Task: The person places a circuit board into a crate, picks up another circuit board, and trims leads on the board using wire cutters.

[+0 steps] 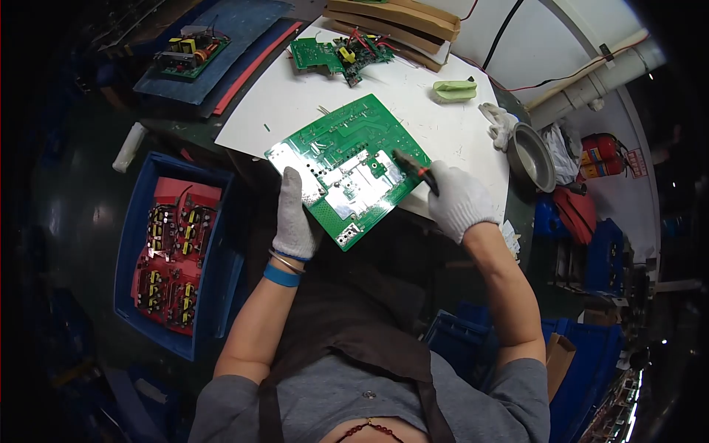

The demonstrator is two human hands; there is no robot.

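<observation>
A large green circuit board [360, 166] is held tilted over the near edge of the white table [258, 111], its solder side with silvery patches showing. My left hand [294, 214], in a white knit glove, grips the board at its lower left edge. In my right hand [459, 198], gloved too, is a pair of dark cutters with a bit of red on the handle [422, 173]. The tool's tip lies over the right part of the board; whether it touches is unclear. Smaller green boards with parts and red wires [343, 55] lie at the table's back.
At left, a blue bin [125, 284] holds several populated boards on red sheets. Another board [193, 53] rests on blue sheets at upper left. Cardboard [391, 22], a green item [455, 90], a loose glove [499, 125] and a metal bowl [532, 157] are at the back and right.
</observation>
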